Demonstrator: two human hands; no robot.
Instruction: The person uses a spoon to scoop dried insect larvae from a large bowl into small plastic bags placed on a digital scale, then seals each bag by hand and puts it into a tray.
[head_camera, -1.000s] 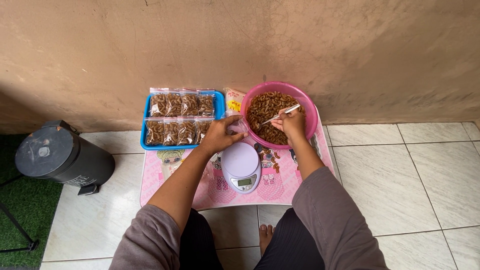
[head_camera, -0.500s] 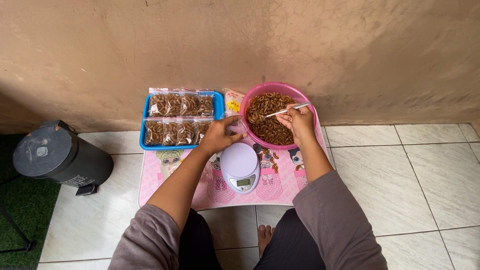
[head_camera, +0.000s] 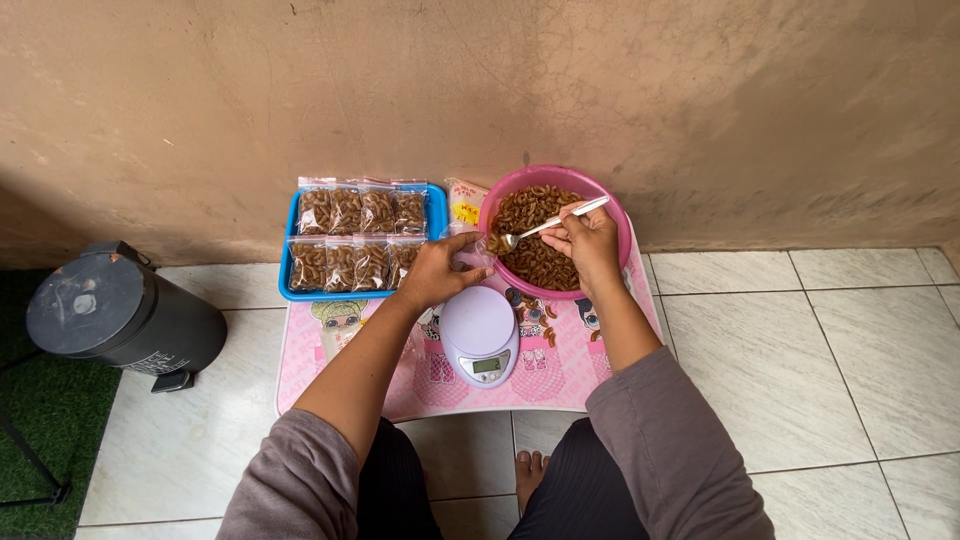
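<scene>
Two hands at work over pink worktop (head_camera: 560, 375). Right hand (head_camera: 590, 240) clamped on spoon (head_camera: 545, 226), loaded w/ brown snack over pink bowl (head_camera: 612, 200). Left hand (head_camera: 440, 268) pinches small clear bag (head_camera: 468, 250) just beside bowl rim, above white scale (head_camera: 479, 335). Blue tray (head_camera: 436, 205) w/ filled bags at left.

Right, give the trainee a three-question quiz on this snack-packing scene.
1. True or false: the right hand holds a spoon over the pink bowl.
2. Where do the filled bags lie? A) on the scale B) in the blue tray C) in the dark bin
3. What does the left hand hold beside the bowl?

Key
1. True
2. B
3. A small clear bag, by the spoon's tip, above the white scale.
</scene>
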